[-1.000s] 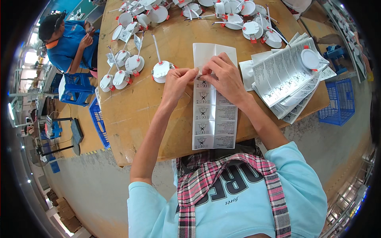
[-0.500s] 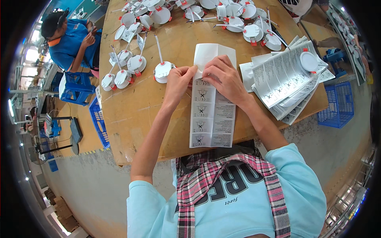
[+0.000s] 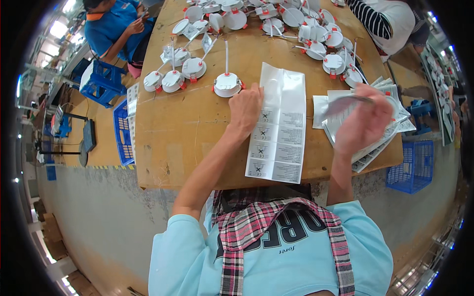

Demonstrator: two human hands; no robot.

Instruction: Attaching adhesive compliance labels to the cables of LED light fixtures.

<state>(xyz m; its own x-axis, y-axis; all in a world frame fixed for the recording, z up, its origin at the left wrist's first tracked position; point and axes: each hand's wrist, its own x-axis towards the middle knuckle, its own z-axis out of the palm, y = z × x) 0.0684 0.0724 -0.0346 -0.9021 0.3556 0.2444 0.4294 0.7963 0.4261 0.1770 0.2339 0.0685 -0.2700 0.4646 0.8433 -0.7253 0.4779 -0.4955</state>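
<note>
A long silvery sheet of printed labels (image 3: 279,133) lies before me on the table, its upper part blank. At its left edge my left hand (image 3: 245,109) is closed, fingertips pinching the sheet's margin. Just beyond that hand stands a round white downlight (image 3: 227,85) with red clips and an upright white cable. Off to the right my right hand (image 3: 365,123) is raised over the stack of label sheets (image 3: 338,116), smeared by motion. Between its fingers is a thin greyish label (image 3: 343,103), also blurred. Part of a downlight on the stack is hidden behind this hand.
Several downlights (image 3: 193,69) stand left of the sheet, and a heap of them (image 3: 291,17) covers the far table. Co-workers sit at the far left (image 3: 111,32) and far right (image 3: 390,24). Blue crates stand by the left (image 3: 123,133) and right (image 3: 410,167) table sides.
My right hand has left the sheet and swung right with a label in its fingers. My left hand stays at the sheet's left edge. The view has shifted.
</note>
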